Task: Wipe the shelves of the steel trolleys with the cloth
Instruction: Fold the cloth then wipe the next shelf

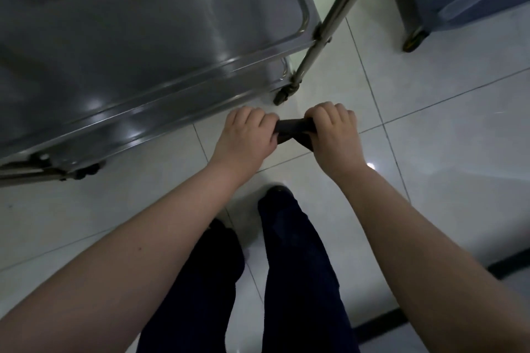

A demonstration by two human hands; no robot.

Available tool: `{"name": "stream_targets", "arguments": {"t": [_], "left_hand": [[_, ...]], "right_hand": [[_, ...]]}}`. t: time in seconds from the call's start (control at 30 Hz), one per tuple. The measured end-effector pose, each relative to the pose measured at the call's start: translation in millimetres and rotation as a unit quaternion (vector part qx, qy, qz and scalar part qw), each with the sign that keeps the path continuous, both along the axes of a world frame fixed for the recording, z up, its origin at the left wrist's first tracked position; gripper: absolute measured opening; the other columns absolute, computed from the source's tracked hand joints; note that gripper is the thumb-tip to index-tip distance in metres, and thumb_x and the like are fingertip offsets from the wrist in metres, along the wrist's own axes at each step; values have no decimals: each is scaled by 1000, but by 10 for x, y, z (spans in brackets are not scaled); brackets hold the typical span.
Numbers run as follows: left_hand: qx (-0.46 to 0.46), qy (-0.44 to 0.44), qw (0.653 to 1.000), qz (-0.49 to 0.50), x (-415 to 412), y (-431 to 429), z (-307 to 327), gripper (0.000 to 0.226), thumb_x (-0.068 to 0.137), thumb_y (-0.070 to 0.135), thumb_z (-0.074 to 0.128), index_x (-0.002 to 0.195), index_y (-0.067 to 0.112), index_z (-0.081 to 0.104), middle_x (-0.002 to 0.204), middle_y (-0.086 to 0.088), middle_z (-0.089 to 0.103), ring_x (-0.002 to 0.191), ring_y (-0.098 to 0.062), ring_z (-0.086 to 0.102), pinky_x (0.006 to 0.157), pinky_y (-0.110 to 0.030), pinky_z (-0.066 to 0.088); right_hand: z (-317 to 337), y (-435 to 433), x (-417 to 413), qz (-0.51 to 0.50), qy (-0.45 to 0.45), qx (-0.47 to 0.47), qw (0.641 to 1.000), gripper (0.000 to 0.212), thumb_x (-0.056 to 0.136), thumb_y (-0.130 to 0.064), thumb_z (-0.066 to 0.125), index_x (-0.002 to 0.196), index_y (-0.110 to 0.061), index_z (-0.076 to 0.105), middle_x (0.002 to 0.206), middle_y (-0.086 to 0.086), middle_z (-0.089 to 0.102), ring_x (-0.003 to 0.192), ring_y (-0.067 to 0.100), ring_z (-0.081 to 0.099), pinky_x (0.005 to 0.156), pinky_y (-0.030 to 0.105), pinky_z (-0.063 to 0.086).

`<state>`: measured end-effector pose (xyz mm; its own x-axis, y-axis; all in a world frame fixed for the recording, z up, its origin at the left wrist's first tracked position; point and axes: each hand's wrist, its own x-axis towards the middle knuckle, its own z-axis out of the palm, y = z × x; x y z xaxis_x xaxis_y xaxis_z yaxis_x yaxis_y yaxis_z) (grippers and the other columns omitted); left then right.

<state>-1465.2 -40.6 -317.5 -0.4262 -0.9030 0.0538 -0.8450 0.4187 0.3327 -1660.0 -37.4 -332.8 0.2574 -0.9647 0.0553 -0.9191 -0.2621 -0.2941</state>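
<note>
Dim, soft picture; glare streaks on the steel shelf (137, 46), wide-angle bending at the edges.

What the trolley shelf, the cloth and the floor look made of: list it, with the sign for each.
The trolley shelf looks like stainless steel, brushed, semi-glossy: streaky grey reflections, raised rim. The cloth is dark soft fabric, matte: it bunches between the left hand and right hand. The floor is pale glazed tile, probably ceramic: glossy glare, thin grout lines.

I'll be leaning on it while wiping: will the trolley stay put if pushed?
Probably not. The trolley stands on castors on smooth glossy tiles, so it likely rolls easily. Whether they lock, I cannot tell. Its steel shelf looks stiff and should hardly flex under the cloth.
</note>
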Motion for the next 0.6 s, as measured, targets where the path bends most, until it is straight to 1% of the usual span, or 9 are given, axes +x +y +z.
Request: {"name": "stream_targets", "arguments": {"t": [0.07,0.13,0.2,0.3,0.37,0.43,0.5,0.6], "left_hand": [[14,-1,1000,1,20,-19,445,20,87,16,61,99,2,68,89,-14,65,87,-36,58,82,-45,44],[-3,-9,1000,-13,47,-54,919,20,85,16,61,96,2,68,86,-14,65,84,-36,59,80,-44,45],[-46,-25,998,-38,68,-92,1441,22,82,19,58,92,3,69,82,-13,66,79,-34,60,77,-40,47],[-103,-35,993,-51,79,-197,2266,25,85,26,53,92,7,68,83,-10,65,80,-33,59,76,-40,44],[-145,-30,987,-61,73,-303,2788,24,85,29,53,91,10,67,84,-8,65,81,-31,59,77,-41,41],[-193,-19,977,-83,29,-477,3314,22,82,30,57,87,10,66,83,-9,64,81,-31,59,76,-41,40],[-223,-9,969,-104,-41,-679,3834,23,83,33,58,89,11,65,85,-9,64,84,-31,57,75,-41,37],[-272,16,954,-124,-181,-988,4587,24,85,34,60,96,14,67,90,-7,65,90,-31,55,77,-41,33]], "right_hand": [[486,-4,37,-16,-22,14,1000,18,80,-4,69,95,-5,60,93,14,60,79,35,52,70,42,38],[1033,-43,58,-19,-27,30,999,16,82,-7,71,95,-4,61,92,14,59,80,36,52,72,43,40],[1627,-87,43,-8,1,41,999,16,86,-12,69,98,-5,62,96,14,59,86,36,52,75,43,39],[2526,-113,-14,7,46,36,998,21,91,-19,61,111,-11,59,108,9,57,100,32,51,85,40,37],[3090,-97,-44,8,52,21,998,25,93,-21,58,118,-16,56,113,6,55,105,28,49,91,40,38],[3638,-111,-85,-12,43,0,999,27,94,-21,57,120,-19,53,115,4,54,107,26,47,94,40,38],[4171,-170,-140,-44,33,-32,998,27,93,-19,58,119,-21,52,115,1,53,106,23,47,92,38,40],[4925,-335,-284,-93,0,-76,993,25,90,-20,62,112,-22,51,107,-6,49,98,20,50,78,32,39]]}}
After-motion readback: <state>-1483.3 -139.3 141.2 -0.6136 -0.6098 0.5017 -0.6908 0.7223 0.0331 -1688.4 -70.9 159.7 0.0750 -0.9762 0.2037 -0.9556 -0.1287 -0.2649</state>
